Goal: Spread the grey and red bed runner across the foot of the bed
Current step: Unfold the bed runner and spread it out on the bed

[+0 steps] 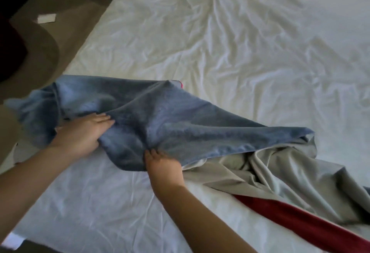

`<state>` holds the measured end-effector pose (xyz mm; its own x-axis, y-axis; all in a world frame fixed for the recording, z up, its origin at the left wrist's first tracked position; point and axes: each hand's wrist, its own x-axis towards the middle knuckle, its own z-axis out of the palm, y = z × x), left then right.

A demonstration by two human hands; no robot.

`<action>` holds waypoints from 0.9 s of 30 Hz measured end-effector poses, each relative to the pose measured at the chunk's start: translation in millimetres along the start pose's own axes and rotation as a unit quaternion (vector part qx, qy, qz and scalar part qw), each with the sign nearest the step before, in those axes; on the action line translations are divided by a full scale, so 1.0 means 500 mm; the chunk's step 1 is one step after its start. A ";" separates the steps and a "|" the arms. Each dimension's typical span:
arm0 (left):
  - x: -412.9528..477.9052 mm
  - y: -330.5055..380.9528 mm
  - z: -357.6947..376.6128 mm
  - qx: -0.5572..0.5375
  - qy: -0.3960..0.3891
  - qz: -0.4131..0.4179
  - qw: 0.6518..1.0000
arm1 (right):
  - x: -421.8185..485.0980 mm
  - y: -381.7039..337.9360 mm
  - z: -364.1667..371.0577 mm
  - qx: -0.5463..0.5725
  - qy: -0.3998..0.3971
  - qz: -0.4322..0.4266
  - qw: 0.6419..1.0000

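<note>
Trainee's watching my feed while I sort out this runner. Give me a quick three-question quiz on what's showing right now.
1. True or false: the bed runner lies flat and smooth across the bed.
2. The right hand pinches: A) the runner's near edge, B) a pillow, C) nothing.
3. Fill in: the runner's band at lower right is ___.

Key: 1 false, it is bunched up. 2 A. 3 red.
</note>
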<state>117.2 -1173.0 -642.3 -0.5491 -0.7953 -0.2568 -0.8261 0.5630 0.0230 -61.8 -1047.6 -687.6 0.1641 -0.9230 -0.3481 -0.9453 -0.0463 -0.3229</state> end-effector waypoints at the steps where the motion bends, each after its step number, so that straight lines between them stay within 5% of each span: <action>1: -0.001 0.027 0.005 -0.002 0.033 0.039 0.999 | -0.006 0.014 -0.007 0.031 0.013 -0.017 0.999; 3: -0.011 0.096 0.010 -0.031 0.101 0.120 0.987 | -0.030 0.060 -0.035 0.076 0.059 -0.054 0.994; 7: -0.019 0.236 0.041 -0.100 0.057 0.228 0.967 | -0.097 0.203 -0.084 0.048 0.105 -0.018 0.993; 14: 0.059 0.375 0.066 -0.032 0.071 0.213 0.974 | -0.141 0.423 -0.126 -0.139 0.096 0.152 0.974; 21: 0.052 0.379 0.060 -0.077 0.133 0.202 0.967 | -0.172 0.403 -0.142 -0.112 0.098 0.176 0.973; 27: -0.027 0.327 0.042 -0.058 0.153 0.282 0.945 | -0.263 0.335 -0.123 -0.112 0.053 0.082 0.989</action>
<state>-7.9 -1065.5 -655.6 -0.9025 -0.4136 0.1198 -0.3894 0.9027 0.1829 -258.9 -957.4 -641.9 -0.0165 -0.9593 -0.2818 -0.9974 0.0355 -0.0624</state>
